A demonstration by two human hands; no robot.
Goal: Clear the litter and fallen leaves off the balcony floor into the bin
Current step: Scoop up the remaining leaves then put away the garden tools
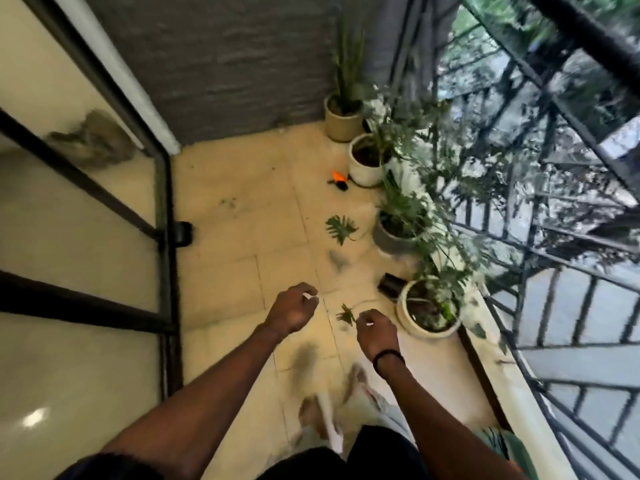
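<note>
My right hand (375, 329), just below the frame's centre, pinches a small sprig of leaves (345, 315) between thumb and fingertips; the sprig projects up-left from the grip, held by its stem end so the loose leaflets hang free, I judge. My left hand (292, 311), just left of it, has its fingers loosely curled; motion blur prevents me from telling whether they hold anything. Both hands are held apart, above the tiled floor (225, 271).

Remaining litter lies further up the frame: a broad split leaf (341, 228) right of centre, a blurred grey-green leaf (337, 259) below it, an orange and black scrap (338, 180) beside the white pot (362, 168), and a dark rolled object (391, 284) touching the lower pot (427, 318). All sit close to the row of pots along the railing (554, 306), probably shed or blown there.

No bin is in view. Most of the task appears undone.
</note>
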